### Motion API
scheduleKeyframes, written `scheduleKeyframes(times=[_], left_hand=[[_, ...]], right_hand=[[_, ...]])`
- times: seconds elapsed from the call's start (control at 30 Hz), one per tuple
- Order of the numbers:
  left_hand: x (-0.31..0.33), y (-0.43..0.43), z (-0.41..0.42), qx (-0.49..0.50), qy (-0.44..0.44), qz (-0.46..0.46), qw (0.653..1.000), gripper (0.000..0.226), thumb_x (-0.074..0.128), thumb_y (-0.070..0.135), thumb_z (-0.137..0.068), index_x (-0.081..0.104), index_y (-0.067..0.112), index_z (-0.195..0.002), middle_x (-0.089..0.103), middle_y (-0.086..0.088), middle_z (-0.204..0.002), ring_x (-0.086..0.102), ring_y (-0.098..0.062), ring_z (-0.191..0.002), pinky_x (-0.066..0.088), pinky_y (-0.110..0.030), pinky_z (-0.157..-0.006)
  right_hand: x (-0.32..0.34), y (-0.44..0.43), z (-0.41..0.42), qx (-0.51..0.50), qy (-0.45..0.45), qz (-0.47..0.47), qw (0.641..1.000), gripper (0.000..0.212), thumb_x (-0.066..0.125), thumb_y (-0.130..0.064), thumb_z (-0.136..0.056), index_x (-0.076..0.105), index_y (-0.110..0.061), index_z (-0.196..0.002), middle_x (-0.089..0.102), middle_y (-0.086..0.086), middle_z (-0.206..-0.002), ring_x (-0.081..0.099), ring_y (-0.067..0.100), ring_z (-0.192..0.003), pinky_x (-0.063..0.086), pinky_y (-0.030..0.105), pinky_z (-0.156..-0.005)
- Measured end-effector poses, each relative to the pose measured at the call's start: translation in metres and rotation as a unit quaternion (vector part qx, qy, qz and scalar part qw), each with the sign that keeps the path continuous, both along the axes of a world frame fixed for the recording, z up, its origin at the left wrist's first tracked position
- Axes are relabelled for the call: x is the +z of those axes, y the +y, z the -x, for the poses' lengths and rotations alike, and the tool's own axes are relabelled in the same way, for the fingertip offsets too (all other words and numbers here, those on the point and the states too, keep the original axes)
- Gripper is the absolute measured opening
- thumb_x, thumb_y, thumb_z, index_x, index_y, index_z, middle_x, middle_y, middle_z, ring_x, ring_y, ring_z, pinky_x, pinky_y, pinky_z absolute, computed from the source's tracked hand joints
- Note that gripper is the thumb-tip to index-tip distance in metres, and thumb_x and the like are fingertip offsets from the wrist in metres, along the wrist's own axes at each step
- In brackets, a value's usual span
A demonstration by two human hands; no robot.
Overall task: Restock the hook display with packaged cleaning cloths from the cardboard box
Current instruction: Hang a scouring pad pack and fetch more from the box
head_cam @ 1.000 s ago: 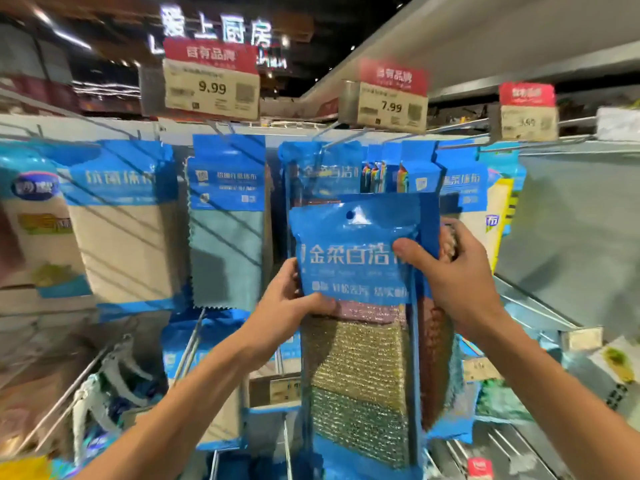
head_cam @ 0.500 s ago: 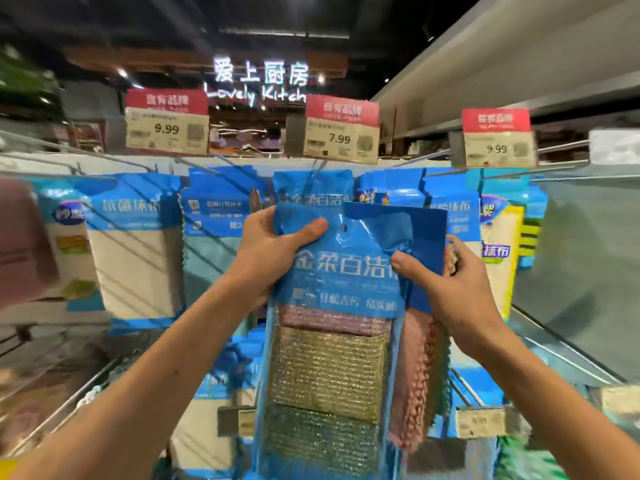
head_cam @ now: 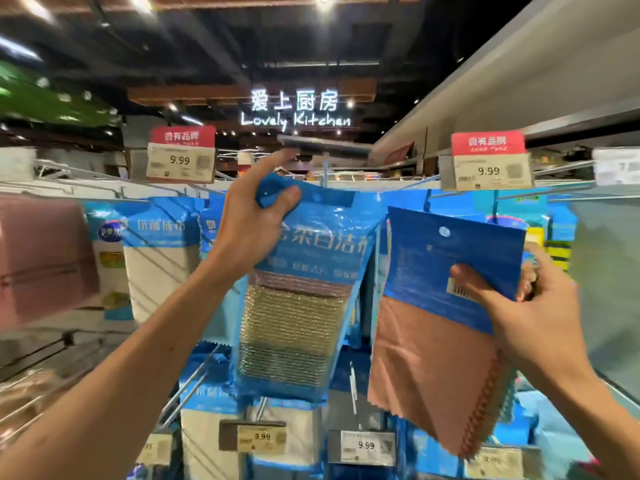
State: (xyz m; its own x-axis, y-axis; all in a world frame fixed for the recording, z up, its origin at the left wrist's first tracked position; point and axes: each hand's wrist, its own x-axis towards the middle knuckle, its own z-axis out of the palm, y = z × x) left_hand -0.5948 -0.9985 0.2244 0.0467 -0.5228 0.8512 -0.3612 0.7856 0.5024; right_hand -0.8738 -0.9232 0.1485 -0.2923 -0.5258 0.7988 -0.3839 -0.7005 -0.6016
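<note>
- Now the left hand (head_cam: 249,216) grips the top corner of the scouring-cloth pack (head_cam: 298,306), which holds stacked cloths, by the centre hook (head_cam: 325,169).
- The right hand (head_cam: 519,313) pinches the pink cloth pack (head_cam: 433,358), just right.
- Earlier the packs overlapped; they are now apart.

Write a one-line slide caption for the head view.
Left hand grips a scouring-cloth pack by its top corner; right hand holds a pink-cloth pack beside it.

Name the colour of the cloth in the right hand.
The cloth is dusty pink; head view.
</note>
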Motion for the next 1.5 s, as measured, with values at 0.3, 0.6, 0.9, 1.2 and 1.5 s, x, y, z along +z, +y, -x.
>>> scheduleKeyframes(times=[0.3, 0.6, 0.9, 1.2, 1.5], left_hand=[[0.008, -0.014, 0.023, 0.058, 0.023, 0.099, 0.993, 0.036, 0.061, 0.000, -0.091, 0.062, 0.022, -0.120, 0.059, 0.021, -0.087, 0.057, -0.001, -0.074, 0.052, -0.030, -0.073], [-0.017, -0.038, 0.023, 0.190, -0.042, 0.136, 0.971, 0.064, 0.062, 0.018, -0.093, 0.024, 0.041, -0.139, 0.062, -0.004, -0.087, 0.055, -0.031, -0.065, 0.050, -0.045, -0.058], [-0.065, -0.073, 0.034, 0.088, 0.074, -0.081, 0.990, 0.101, 0.082, 0.043, -0.075, 0.016, 0.037, -0.151, 0.053, 0.002, -0.133, 0.058, -0.019, -0.115, 0.050, -0.037, -0.097], [-0.054, -0.122, 0.037, 0.144, -0.013, -0.178, 0.973, 0.088, 0.068, 0.041, -0.091, 0.017, 0.005, -0.153, 0.049, -0.013, -0.143, 0.047, -0.030, -0.134, 0.016, -0.016, -0.102], [-0.077, -0.043, 0.052, 0.178, -0.021, -0.081, 0.981, 0.038, 0.068, 0.020, -0.091, 0.057, 0.011, -0.126, 0.060, -0.007, -0.109, 0.057, -0.022, -0.106, 0.047, -0.039, -0.092]], right_hand=[[-0.003, 0.002, -0.008, 0.033, -0.014, -0.026, 0.999, 0.055, 0.080, -0.068, -0.056, 0.064, -0.031, -0.094, 0.072, -0.008, -0.078, 0.066, 0.019, -0.065, 0.056, 0.036, -0.058], [-0.002, -0.007, -0.021, 0.042, -0.005, -0.035, 0.999, 0.045, 0.076, -0.054, -0.057, 0.063, -0.027, -0.090, 0.071, -0.013, -0.073, 0.060, 0.005, -0.057, 0.050, 0.025, -0.051], [-0.001, -0.039, -0.027, 0.066, -0.052, -0.072, 0.994, 0.037, 0.079, -0.045, -0.072, 0.067, -0.017, -0.092, 0.075, -0.005, -0.085, 0.072, 0.016, -0.082, 0.058, 0.048, -0.080], [-0.008, -0.057, -0.029, 0.064, -0.066, -0.113, 0.989, 0.038, 0.081, -0.046, -0.075, 0.067, -0.016, -0.095, 0.075, -0.001, -0.090, 0.072, 0.024, -0.090, 0.057, 0.054, -0.082], [-0.019, -0.046, -0.024, 0.032, -0.063, -0.104, 0.992, 0.030, 0.080, -0.044, -0.077, 0.056, -0.025, -0.080, 0.065, -0.020, -0.069, 0.061, 0.006, -0.068, 0.051, 0.039, -0.068]])
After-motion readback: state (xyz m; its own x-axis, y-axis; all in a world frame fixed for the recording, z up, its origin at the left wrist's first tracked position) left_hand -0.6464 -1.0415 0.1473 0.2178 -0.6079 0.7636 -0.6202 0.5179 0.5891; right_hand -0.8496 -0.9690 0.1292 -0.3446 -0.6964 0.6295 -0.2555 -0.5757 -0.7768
